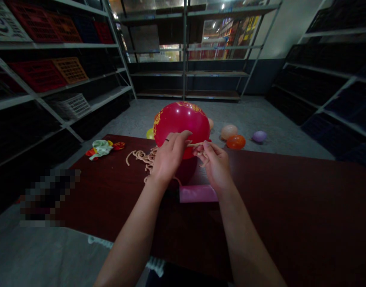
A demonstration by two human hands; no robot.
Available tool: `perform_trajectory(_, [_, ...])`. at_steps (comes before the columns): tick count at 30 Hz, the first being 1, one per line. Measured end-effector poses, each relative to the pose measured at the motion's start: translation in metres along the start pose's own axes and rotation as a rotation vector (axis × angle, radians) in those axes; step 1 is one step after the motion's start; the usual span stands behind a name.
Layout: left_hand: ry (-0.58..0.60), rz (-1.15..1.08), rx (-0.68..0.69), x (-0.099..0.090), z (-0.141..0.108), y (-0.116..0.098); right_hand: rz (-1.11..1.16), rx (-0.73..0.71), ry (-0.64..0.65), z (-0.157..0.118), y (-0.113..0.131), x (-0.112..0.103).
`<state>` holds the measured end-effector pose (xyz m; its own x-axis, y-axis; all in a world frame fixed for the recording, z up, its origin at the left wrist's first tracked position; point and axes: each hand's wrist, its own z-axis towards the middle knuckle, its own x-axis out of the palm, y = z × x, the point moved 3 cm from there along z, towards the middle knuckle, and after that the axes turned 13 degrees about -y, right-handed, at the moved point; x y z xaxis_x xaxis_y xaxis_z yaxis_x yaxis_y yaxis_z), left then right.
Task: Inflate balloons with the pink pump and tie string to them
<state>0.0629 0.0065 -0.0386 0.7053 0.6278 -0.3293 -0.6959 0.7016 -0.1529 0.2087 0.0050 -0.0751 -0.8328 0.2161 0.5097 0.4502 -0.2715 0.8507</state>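
A big red balloon with yellow printed patterns rests over the dark red table, just beyond my hands. My left hand lies against its near side, fingers bent around a stretch of beige cord. The cord runs across to my right hand, whose thumb and fingers pinch it near the balloon's lower right. More beige cord lies in a tangled heap left of the balloon, partly behind my left hand. Beneath my hands is a flat pink object. The balloon's neck is hard to make out.
Deflated balloons lie at the table's back left. Beyond its far edge, orange, peach and purple balloons are on the floor. Shelves with crates stand left; more racks stand behind and right.
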Motion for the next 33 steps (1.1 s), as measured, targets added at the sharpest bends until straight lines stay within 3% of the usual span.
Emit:
perform_trajectory(4, [0.050, 0.073, 0.073, -0.002, -0.003, 0.003, -0.001, 0.002, -0.021, 0.002, -0.002, -0.001])
perform_trajectory(8, [-0.122, 0.006, 0.121, -0.004, -0.009, 0.005, 0.021, 0.008, -0.025, 0.002, -0.002, -0.001])
perform_trajectory(12, [-0.342, -0.121, -0.193, 0.002, -0.012, 0.012, 0.020, 0.010, 0.018, -0.002, -0.002, 0.004])
perform_trajectory(15, [-0.398, -0.199, -0.358, 0.007, -0.013, 0.014, 0.010, 0.009, 0.041, -0.006, -0.003, 0.008])
perform_trajectory(20, [-0.341, -0.209, -0.364, 0.007, -0.012, 0.016, -0.028, -0.051, 0.026, -0.007, -0.003, 0.009])
perform_trajectory(26, [-0.244, -0.039, -0.177, 0.006, -0.009, 0.020, -0.134, -0.199, -0.042, -0.007, -0.002, 0.008])
perform_trajectory(29, [-0.085, -0.016, -0.133, 0.009, -0.009, 0.020, -0.153, -0.222, -0.088, -0.006, -0.002, 0.005])
perform_trajectory(33, [0.179, -0.159, -0.108, 0.012, -0.008, 0.012, -0.151, -0.199, -0.126, 0.000, -0.005, -0.002])
